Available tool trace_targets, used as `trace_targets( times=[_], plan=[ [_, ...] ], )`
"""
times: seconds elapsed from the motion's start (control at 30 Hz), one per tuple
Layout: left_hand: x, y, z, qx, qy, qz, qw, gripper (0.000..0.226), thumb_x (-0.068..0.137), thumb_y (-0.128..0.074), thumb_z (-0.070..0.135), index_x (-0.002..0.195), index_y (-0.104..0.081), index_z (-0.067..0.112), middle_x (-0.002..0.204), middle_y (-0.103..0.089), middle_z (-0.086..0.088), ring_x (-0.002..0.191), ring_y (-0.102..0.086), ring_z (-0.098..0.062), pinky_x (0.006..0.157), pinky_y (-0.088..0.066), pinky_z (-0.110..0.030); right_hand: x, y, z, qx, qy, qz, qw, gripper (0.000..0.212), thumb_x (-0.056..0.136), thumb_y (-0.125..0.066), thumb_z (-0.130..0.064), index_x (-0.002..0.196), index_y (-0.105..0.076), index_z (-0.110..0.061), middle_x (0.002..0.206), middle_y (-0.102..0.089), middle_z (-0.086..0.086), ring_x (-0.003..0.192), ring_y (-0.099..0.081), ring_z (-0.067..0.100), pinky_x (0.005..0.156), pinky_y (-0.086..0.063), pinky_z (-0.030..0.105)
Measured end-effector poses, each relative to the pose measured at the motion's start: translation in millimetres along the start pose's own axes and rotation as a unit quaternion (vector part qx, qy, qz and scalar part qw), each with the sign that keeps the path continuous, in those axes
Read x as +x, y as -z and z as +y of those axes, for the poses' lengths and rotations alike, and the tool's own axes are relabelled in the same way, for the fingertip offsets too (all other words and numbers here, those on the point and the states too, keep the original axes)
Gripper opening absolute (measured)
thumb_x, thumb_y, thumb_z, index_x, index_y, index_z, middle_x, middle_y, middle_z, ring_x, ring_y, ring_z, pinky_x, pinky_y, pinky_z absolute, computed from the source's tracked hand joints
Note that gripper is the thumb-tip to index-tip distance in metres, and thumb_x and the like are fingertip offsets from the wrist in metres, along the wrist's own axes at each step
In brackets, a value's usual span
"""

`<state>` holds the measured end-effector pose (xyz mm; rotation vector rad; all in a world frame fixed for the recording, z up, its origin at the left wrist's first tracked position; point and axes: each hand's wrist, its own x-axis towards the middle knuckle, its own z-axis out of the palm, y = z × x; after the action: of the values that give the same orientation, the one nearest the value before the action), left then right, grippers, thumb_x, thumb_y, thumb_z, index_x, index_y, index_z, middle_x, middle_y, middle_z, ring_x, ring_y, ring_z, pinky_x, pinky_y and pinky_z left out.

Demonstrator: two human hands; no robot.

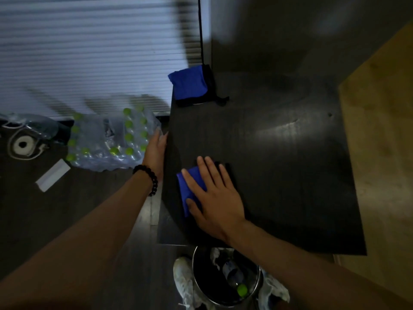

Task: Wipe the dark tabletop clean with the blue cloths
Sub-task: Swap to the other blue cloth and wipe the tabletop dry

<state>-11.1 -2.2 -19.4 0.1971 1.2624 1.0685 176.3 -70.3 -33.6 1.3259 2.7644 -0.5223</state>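
Note:
The dark tabletop [279,166] fills the middle and right of the view. My right hand [214,195] lies flat, fingers spread, pressing a folded blue cloth [190,186] onto the table near its left front corner. My left hand [156,151], with a black bead bracelet at the wrist, rests against the table's left edge and holds nothing. A second blue cloth with a black border [192,85] lies folded at the far left corner, partly over the edge.
A black cord [200,30] hangs down to the far cloth. On the floor at left lie a shrink-wrapped pack of green-capped bottles [111,139] and a white strip [53,175]. A round bin [225,278] with a bottle inside stands below the front edge between my shoes.

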Motion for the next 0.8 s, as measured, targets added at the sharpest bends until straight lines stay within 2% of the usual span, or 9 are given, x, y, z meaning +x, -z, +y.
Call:
trace_targets(
  times=[0.23,0.37,0.5,0.6,0.67,0.73,0.8],
  plan=[
    [-6.6,-1.0,3.6,0.058,-0.004,0.006,0.998,0.056,0.100,-0.026,0.049,0.140,-0.046,0.015,0.142,-0.053,-0.009,0.131,-0.049,-0.024,0.114,-0.034,-0.039,5.7,-7.3,-49.3,0.013,0.080,-0.016,0.997,0.067,0.101,-0.032,-0.053,0.160,-0.017,-0.027,0.168,-0.005,0.017,0.155,0.004,0.032,0.123,-0.006,0.053],
    [-12.1,-2.6,1.2,0.108,-0.001,0.018,0.994,0.050,0.097,-0.035,0.051,0.130,-0.057,0.019,0.119,-0.070,-0.003,0.115,-0.064,-0.019,0.097,-0.051,-0.032,-2.1,-8.9,-52.1,0.018,0.122,-0.030,0.992,0.064,0.101,-0.031,-0.052,0.159,-0.020,-0.027,0.169,-0.004,0.017,0.155,0.005,0.032,0.124,-0.005,0.053],
    [-13.0,-5.9,-2.9,0.111,0.010,0.028,0.993,0.054,0.094,-0.041,0.054,0.130,-0.058,0.016,0.126,-0.066,-0.009,0.116,-0.062,-0.024,0.102,-0.047,-0.040,-16.2,-8.8,-43.8,0.024,0.158,-0.039,0.986,0.064,0.101,-0.034,-0.052,0.159,-0.021,-0.029,0.168,-0.009,0.015,0.155,0.002,0.030,0.124,-0.004,0.052],
    [-14.5,-10.4,-3.3,0.107,0.008,0.051,0.993,0.050,0.094,-0.041,0.053,0.124,-0.060,0.018,0.123,-0.066,-0.008,0.105,-0.066,-0.019,0.084,-0.054,-0.032,-32.6,-7.9,-30.7,0.035,0.182,-0.070,0.980,0.062,0.103,-0.032,-0.053,0.159,-0.015,-0.033,0.169,-0.004,0.011,0.155,0.008,0.027,0.124,0.002,0.051],
    [-15.2,-14.5,-3.7,0.094,0.006,0.071,0.993,0.049,0.095,-0.041,0.051,0.126,-0.058,0.017,0.119,-0.065,-0.005,0.103,-0.063,-0.018,0.079,-0.052,-0.030,-44.6,-5.2,-19.1,0.032,0.193,-0.086,0.977,0.062,0.104,-0.030,-0.052,0.160,-0.010,-0.035,0.170,0.000,0.009,0.155,0.013,0.025,0.123,0.007,0.051],
    [-15.0,-19.5,-6.2,0.101,-0.014,0.104,0.989,0.041,0.095,-0.043,0.047,0.122,-0.057,0.020,0.115,-0.064,-0.003,0.101,-0.062,-0.017,0.080,-0.051,-0.029,-55.8,-1.4,-6.9,0.022,0.205,-0.091,0.974,0.061,0.105,-0.029,-0.051,0.160,-0.009,-0.036,0.170,0.000,0.009,0.155,0.012,0.025,0.121,0.009,0.051],
    [-14.2,-22.9,-9.2,0.115,-0.050,0.139,0.982,0.033,0.097,-0.043,0.041,0.120,-0.057,0.022,0.118,-0.063,-0.003,0.111,-0.059,-0.019,0.091,-0.049,-0.033,-66.8,0.9,5.6,0.003,0.208,-0.091,0.974,0.060,0.105,-0.029,-0.050,0.160,-0.010,-0.037,0.169,-0.001,0.009,0.155,0.009,0.026,0.121,0.007,0.050]
  ],
)
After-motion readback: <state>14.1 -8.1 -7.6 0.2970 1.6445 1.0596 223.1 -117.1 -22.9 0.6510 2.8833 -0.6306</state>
